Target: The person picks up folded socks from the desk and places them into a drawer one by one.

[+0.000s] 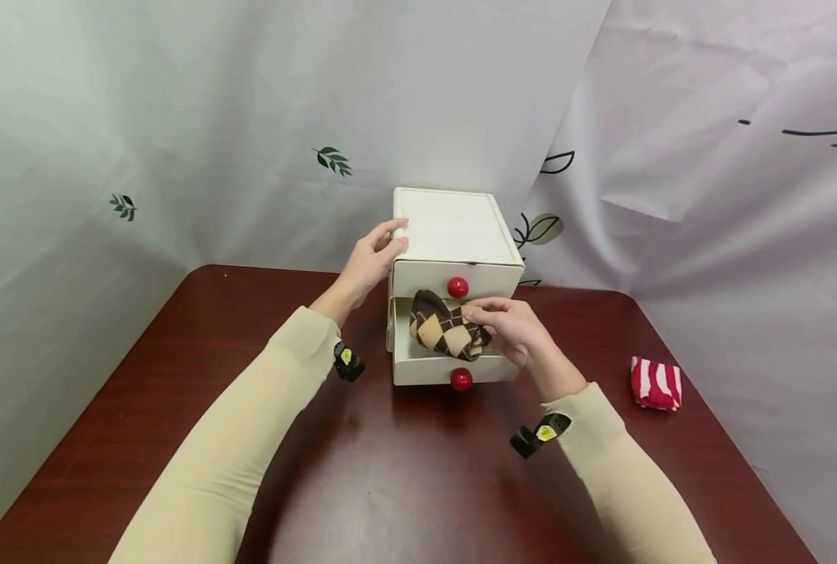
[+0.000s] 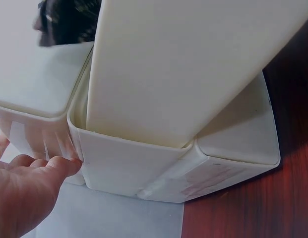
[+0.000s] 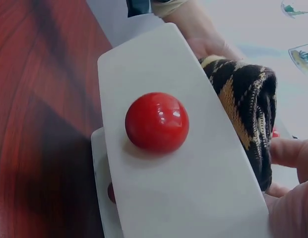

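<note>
Head view: my right grip (image 1: 515, 326) pinches the checked sock (image 1: 438, 330) at the open drawer (image 1: 421, 372), the white box's (image 1: 453, 225) six o'clock. My left hand (image 1: 369, 262), loose at nine, should press softly so the box can't slide.

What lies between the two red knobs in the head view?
In the head view, going down: the argyle cloth, pinched by the right hand, then the top strip of the open drawer's front.

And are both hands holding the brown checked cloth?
No, only the right hand grips the brown checked cloth, while the left hand touches the white drawer unit.
</note>
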A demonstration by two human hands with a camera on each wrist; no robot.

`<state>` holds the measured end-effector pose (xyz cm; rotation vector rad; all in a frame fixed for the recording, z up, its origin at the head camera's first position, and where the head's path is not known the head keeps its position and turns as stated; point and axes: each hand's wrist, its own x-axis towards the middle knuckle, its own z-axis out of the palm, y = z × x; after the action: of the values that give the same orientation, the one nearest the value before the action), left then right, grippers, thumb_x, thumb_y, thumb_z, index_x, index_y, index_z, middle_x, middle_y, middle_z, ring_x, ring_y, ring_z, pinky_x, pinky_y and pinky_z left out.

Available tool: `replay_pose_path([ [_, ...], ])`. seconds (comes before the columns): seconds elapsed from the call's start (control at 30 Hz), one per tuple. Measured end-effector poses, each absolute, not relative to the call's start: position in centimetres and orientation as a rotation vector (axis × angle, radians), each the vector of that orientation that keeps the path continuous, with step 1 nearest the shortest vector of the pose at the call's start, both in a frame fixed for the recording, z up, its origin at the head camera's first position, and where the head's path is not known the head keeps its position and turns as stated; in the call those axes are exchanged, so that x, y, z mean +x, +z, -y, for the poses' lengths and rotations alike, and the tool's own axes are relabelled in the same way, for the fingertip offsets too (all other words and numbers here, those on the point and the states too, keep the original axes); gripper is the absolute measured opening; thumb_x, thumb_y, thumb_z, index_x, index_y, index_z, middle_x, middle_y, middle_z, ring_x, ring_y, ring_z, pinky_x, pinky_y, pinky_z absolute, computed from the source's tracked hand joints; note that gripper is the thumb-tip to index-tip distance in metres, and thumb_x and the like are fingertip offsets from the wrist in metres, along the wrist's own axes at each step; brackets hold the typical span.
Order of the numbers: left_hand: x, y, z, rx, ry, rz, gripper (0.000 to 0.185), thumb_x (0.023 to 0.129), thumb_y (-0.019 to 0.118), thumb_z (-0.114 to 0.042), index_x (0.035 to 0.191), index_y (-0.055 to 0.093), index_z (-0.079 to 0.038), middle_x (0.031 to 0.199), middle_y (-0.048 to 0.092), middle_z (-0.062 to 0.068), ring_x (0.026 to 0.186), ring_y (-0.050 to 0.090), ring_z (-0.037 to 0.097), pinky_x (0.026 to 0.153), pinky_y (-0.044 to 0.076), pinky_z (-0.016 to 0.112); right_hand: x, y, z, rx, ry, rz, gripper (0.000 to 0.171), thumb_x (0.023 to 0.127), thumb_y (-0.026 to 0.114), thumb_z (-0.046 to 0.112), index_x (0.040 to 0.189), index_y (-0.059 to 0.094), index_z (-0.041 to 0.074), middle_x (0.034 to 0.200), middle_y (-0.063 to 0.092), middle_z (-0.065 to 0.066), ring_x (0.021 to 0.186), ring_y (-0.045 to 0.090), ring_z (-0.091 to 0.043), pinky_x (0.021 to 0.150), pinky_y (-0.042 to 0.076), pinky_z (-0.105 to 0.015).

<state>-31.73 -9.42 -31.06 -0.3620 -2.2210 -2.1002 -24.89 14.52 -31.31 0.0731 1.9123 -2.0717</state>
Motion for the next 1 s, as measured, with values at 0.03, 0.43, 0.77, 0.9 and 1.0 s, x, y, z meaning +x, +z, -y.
replay_pose_path([
  [0.03,-31.7,-31.1,9.4,-0.363,-2.105,2.216,0.041,0.093,0.056,-0.030,0.134,0.051,-0.027,0.125,0.049,0.005,0.055,0.034,0.009,0.053,0.032,0.022,-25.0,-31.4,-14.6,0.082,-2.068,-1.920,0.024,0.085,0.063,0.001,0.109,0.059,-0.005,0.080,0.065,-0.003,0.072,0.062,-0.014,0.066,0.053,-0.035],
  [0.43,-31.8,-31.1,9.3,-0.372,-2.100,2.229,0.042,0.093,0.056,-0.032,0.134,0.050,-0.027,0.120,0.049,0.004,0.057,0.034,0.010,0.054,0.032,0.024,-25.7,-32.4,-14.8,-0.002,-1.798,-2.391,0.031,0.083,0.067,0.001,0.113,0.062,-0.006,0.100,0.062,-0.011,0.075,0.060,-0.013,0.067,0.052,-0.030],
  [0.77,-31.6,-31.3,9.4,-0.386,-2.090,2.222,0.042,0.092,0.056,-0.034,0.134,0.050,-0.029,0.109,0.050,0.003,0.059,0.034,0.012,0.056,0.032,0.026,-24.0,-31.6,-15.6,-0.204,-1.499,-2.740,0.030,0.088,0.063,0.019,0.113,0.065,0.001,0.109,0.064,-0.016,0.099,0.059,-0.025,0.082,0.045,-0.036],
  [0.9,-31.6,-31.3,9.3,-0.384,-2.086,2.231,0.042,0.093,0.056,-0.034,0.134,0.050,-0.029,0.111,0.049,0.004,0.059,0.033,0.012,0.056,0.032,0.026,-22.9,-31.2,-16.2,-0.248,-1.547,-2.848,0.031,0.089,0.063,0.024,0.111,0.065,0.003,0.104,0.066,-0.014,0.095,0.062,-0.025,0.081,0.047,-0.035],
  [1.0,-31.6,-31.3,9.4,-0.376,-2.074,2.244,0.042,0.093,0.055,-0.034,0.135,0.049,-0.030,0.113,0.048,0.003,0.059,0.033,0.012,0.057,0.032,0.027,-21.9,-31.0,-16.7,-0.255,-1.768,-2.698,0.034,0.090,0.062,0.023,0.114,0.062,-0.001,0.102,0.064,-0.019,0.092,0.064,-0.029,0.078,0.051,-0.035],
])
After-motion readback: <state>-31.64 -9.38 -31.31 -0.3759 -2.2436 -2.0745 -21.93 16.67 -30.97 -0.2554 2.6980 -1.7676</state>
